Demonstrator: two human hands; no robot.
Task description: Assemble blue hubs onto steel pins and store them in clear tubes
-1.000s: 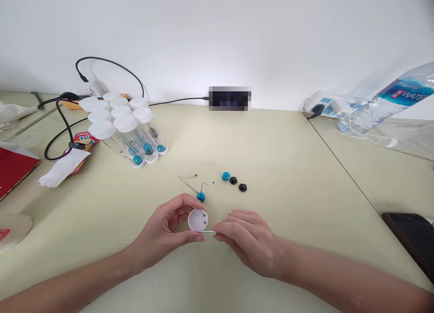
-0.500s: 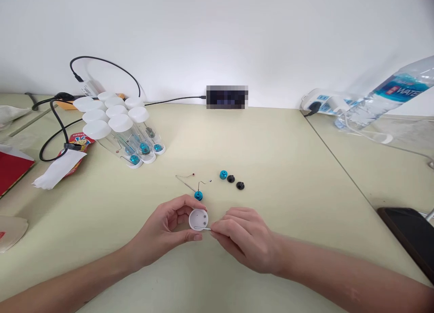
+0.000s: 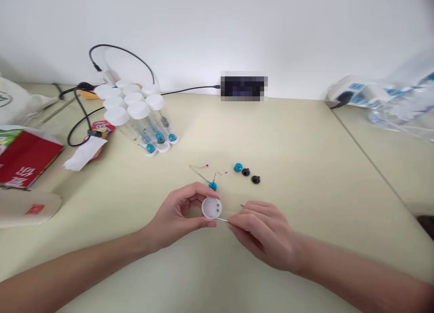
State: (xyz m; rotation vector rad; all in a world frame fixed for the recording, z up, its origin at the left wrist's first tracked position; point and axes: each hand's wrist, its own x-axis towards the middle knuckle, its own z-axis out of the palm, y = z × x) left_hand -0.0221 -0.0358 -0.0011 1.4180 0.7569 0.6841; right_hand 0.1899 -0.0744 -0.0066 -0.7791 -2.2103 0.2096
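Note:
A small round white cap (image 3: pixel 207 212) is gripped between the thumb and forefinger of my left hand (image 3: pixel 179 215), its open side facing me. Inside it lie two tiny dark metal pieces (image 3: pixel 217 207). My right hand (image 3: pixel 266 234) is closed on a thin metal rod (image 3: pixel 222 220), whose tip reaches the cap's near rim. Another thin metal end (image 3: pixel 242 205) pokes out beyond the right hand's knuckles. Just past the left fingers sits a blue knob with bent wires (image 3: pixel 212 186). Farther right are a blue knob (image 3: pixel 238 167) and two black knobs (image 3: pixel 255 179).
Several clear tubes with white caps (image 3: pixel 139 109) stand at the back left, blue parts inside. A red snack packet (image 3: pixel 101 128), black cable (image 3: pixel 80 109) and red box (image 3: pixel 30 159) lie left. A pixelated dark device (image 3: pixel 242 87) leans on the wall. A power strip (image 3: pixel 352 89) and water bottle (image 3: pixel 407 107) are right.
The whole view has swung left, so everything sits farther right and slightly higher. The rod's tip has drawn back toward the cap's near rim. Both hands keep their holds.

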